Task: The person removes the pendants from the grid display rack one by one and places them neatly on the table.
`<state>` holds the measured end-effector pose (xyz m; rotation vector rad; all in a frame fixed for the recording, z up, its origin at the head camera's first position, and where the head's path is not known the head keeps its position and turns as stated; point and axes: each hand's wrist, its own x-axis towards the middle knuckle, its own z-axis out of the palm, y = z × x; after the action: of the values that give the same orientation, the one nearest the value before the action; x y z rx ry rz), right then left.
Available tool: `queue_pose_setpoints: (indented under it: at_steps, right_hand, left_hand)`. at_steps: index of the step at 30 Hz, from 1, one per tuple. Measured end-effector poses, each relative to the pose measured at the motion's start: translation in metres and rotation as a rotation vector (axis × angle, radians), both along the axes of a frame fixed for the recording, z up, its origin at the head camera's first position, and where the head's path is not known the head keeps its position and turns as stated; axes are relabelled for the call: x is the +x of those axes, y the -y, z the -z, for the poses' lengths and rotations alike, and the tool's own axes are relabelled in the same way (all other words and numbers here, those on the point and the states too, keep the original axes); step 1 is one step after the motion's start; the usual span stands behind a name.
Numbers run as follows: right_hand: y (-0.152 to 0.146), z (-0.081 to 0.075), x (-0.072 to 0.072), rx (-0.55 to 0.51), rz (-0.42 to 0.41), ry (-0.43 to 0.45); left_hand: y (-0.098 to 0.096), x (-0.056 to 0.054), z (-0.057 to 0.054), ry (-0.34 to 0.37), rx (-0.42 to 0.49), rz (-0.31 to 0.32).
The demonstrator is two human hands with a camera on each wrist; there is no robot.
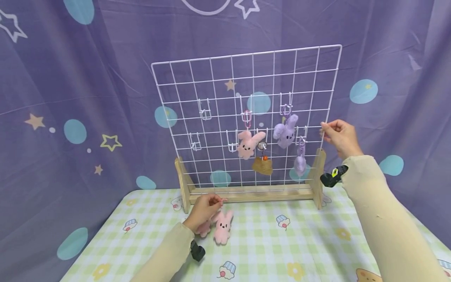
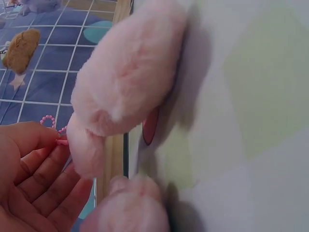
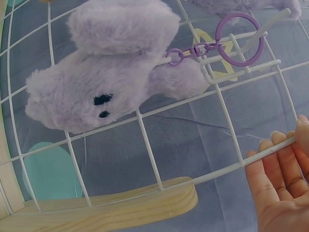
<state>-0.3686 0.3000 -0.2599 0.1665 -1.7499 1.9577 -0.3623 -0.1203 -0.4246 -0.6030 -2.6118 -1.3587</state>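
Note:
My left hand (image 1: 207, 207) pinches the pink bead chain (image 2: 48, 120) of a pink plush bunny keychain (image 1: 222, 227), just above the tablecloth. A second pink plush bunny (image 1: 203, 229) lies beside it, partly hidden by the hand. At the right, my right hand (image 1: 341, 137) grips the side wire of a white grid panel (image 1: 243, 74), fingers behind it and thumb in front. On the panel's hooks hang another pink bunny (image 1: 248, 145), a brown plush keychain (image 1: 262, 165), a purple bunny (image 3: 106, 72) on a purple ring, and a lower purple plush (image 1: 300, 164).
Bare white hooks (image 1: 205, 113) stick out of the panel's left half. A wooden stand (image 1: 253, 194) holds the panel upright at the table's back. A checked tablecloth (image 1: 260, 250) covers the table, and a purple patterned curtain (image 1: 116, 78) hangs behind.

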Motion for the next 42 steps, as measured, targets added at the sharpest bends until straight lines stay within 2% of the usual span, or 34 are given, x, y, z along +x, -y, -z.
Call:
queue_pose_setpoints:
  at_steps: [6, 10, 12, 19, 24, 30, 36, 39, 42]
  right_hand:
    - [-0.001, 0.001, 0.000, -0.009, -0.005, 0.002]
    - [-0.001, 0.001, 0.000, -0.012, -0.006, 0.004]
    - [0.000, 0.000, 0.000, -0.014, -0.007, 0.005]
    - [0.000, -0.001, 0.002, -0.016, -0.010, 0.017]
    - [0.000, -0.001, 0.002, -0.022, -0.023, 0.018]
    - [-0.002, -0.001, 0.001, -0.021, -0.027, 0.015]
    - [-0.002, -0.001, 0.002, -0.026, -0.029, 0.013]
    - [-0.002, -0.001, 0.002, -0.026, -0.034, 0.017]
    - [-0.002, -0.001, 0.002, -0.011, -0.027, 0.028]
  left_hand:
    - [0.000, -0.005, 0.001, -0.025, -0.043, -0.039]
    - [0.001, -0.007, 0.004, -0.044, -0.078, -0.023]
    - [0.002, -0.007, 0.005, -0.040, -0.078, -0.018]
    - [0.005, -0.008, 0.006, -0.098, -0.070, 0.038]
    - [0.004, -0.010, 0.007, -0.014, -0.077, -0.003]
    - [0.003, -0.011, 0.007, 0.007, -0.090, -0.027]
    - [0.004, -0.007, -0.005, 0.026, -0.063, -0.020]
    - [0.003, -0.003, -0.019, -0.015, -0.057, -0.007]
    - [0.000, 0.001, -0.037, -0.048, -0.009, 0.019]
